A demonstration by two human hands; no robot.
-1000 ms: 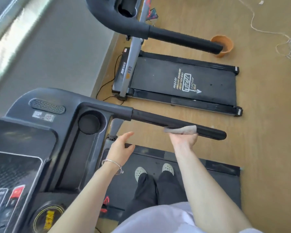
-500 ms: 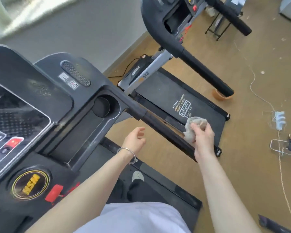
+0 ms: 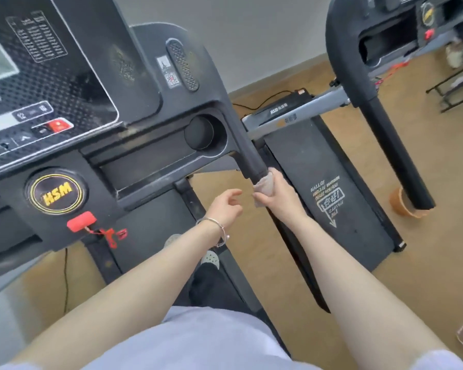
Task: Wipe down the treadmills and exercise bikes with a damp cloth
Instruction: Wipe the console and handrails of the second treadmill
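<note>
Thin silver bangle (image 3: 220, 226) on the left wrist, pale lilac top (image 3: 211, 343), black trousers (image 3: 209, 288), pale perforated clogs (image 3: 210, 259).

The tan floor (image 3: 425, 276) carries two treadmills: the near deck (image 3: 150, 222) lies below and left of where the right hand (image 3: 281, 198) grips the cloth (image 3: 265, 186), and the second treadmill (image 3: 332, 182) lies just right of that grip. Farther right an orange pot (image 3: 401, 206) stands beside the second deck. Beyond the grip a black cable (image 3: 262, 101) trails by the wall.
</note>
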